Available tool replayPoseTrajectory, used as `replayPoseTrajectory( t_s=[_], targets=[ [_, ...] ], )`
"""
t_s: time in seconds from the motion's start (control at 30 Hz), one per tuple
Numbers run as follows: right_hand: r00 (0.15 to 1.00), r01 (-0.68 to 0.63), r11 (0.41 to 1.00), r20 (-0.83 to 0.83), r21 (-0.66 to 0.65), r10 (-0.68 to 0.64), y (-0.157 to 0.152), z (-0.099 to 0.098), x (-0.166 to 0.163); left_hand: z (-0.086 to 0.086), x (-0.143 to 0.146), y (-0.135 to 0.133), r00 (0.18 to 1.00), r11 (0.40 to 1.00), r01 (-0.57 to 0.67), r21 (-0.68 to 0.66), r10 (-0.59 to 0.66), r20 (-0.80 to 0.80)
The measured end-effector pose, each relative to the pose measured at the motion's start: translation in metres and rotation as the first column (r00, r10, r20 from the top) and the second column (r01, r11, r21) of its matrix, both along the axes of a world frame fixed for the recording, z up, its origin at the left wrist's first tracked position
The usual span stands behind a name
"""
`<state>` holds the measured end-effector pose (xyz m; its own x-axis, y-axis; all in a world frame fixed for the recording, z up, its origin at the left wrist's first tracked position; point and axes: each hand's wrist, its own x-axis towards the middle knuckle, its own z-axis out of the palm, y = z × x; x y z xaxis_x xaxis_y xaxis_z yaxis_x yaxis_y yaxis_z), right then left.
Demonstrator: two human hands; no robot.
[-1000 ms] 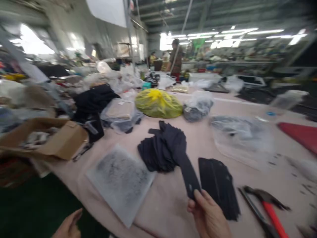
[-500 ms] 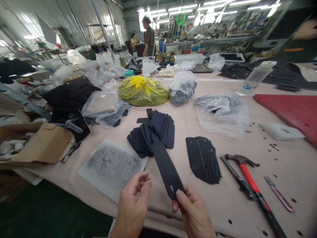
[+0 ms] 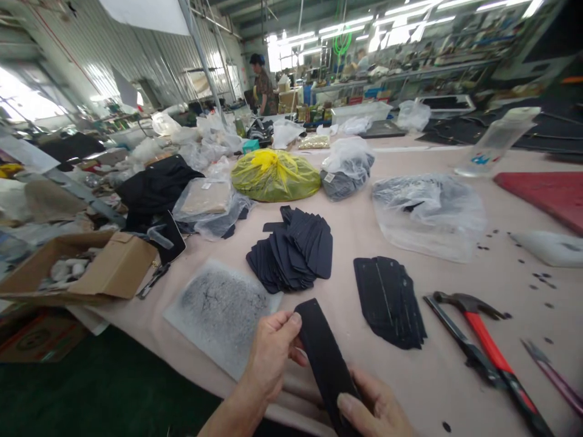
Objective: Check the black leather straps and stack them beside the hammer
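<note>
A long dark fabric strip (image 3: 324, 352) with rounded corners is held up near the table's front edge. My right hand (image 3: 376, 403) grips its lower end, thumb on top. At the upper left edge of the strip, my left hand (image 3: 276, 346) pinches with thumb and fingers. Beyond them lies a fanned heap of similar dark pieces (image 3: 294, 249). A second, neater stack of dark pieces (image 3: 389, 300) rests to the right. Left of the heap is a pale square sheet (image 3: 218, 309) covered in dark smudges.
At right lie a hammer (image 3: 487, 340), a dark long-handled tool (image 3: 460, 334) and pink-handled snips (image 3: 553, 373). Behind are a yellow bag (image 3: 276, 176), clear plastic bags (image 3: 428, 212) and a bottle (image 3: 496, 142). An open carton (image 3: 113, 267) stands left. A person (image 3: 263, 85) stands far back.
My left hand has moved from empty beside the strip to pinching its upper end. The strip has come off the heap, closer to me. The view has shifted left.
</note>
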<state>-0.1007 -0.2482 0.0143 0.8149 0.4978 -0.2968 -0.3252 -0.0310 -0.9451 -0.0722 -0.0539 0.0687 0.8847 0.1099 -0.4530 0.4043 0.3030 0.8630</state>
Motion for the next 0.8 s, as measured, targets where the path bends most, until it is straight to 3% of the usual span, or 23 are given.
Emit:
replayPoseTrajectory(
  t_s=[0.17, 0.3, 0.37, 0.43, 0.5, 0.57, 0.6, 0.67, 0.8],
  targets=[
    [0.997, 0.009, 0.981, -0.079, 0.193, 0.006, 0.012, 0.021, 0.018, -0.003, -0.016, -0.017, 0.991, 0.99, 0.12, 0.078, -0.114, -0.073],
    [0.985, 0.046, 0.957, -0.172, 0.287, 0.004, 0.024, 0.017, 0.017, -0.01, -0.022, -0.018, 0.984, 0.975, 0.16, 0.158, -0.145, -0.102],
    [0.968, 0.119, 0.946, -0.248, 0.301, -0.043, 0.027, 0.013, 0.013, -0.013, -0.023, -0.015, 0.991, 0.941, 0.128, 0.314, -0.131, -0.009],
    [0.945, 0.178, 0.932, -0.318, 0.316, -0.073, 0.029, 0.008, 0.008, -0.014, -0.025, -0.01, 0.952, 0.818, 0.078, 0.57, -0.232, 0.202],
    [0.929, 0.218, 0.918, -0.359, 0.331, -0.091, 0.03, 0.006, 0.004, -0.015, -0.026, -0.005, 0.821, 0.62, -0.009, 0.785, -0.443, 0.36],
    [0.925, 0.239, 0.91, -0.365, 0.34, -0.107, 0.031, 0.004, 0.003, -0.016, -0.028, -0.002, 0.701, 0.47, -0.074, 0.88, -0.603, 0.381],
    [0.926, 0.244, 0.908, -0.36, 0.34, -0.114, 0.03, 0.003, 0.002, -0.016, -0.029, 0.0, 0.672, 0.432, -0.081, 0.898, -0.641, 0.37],
    [0.93, 0.243, 0.912, -0.345, 0.331, -0.123, 0.029, 0.0, 0.002, -0.016, -0.029, 0.002, 0.652, 0.431, -0.03, 0.902, -0.676, 0.344],
    [0.947, 0.216, 0.931, -0.296, 0.293, -0.126, 0.025, -0.001, 0.003, -0.013, -0.03, 0.005, 0.636, 0.522, 0.17, 0.836, -0.706, 0.311]
  ],
)
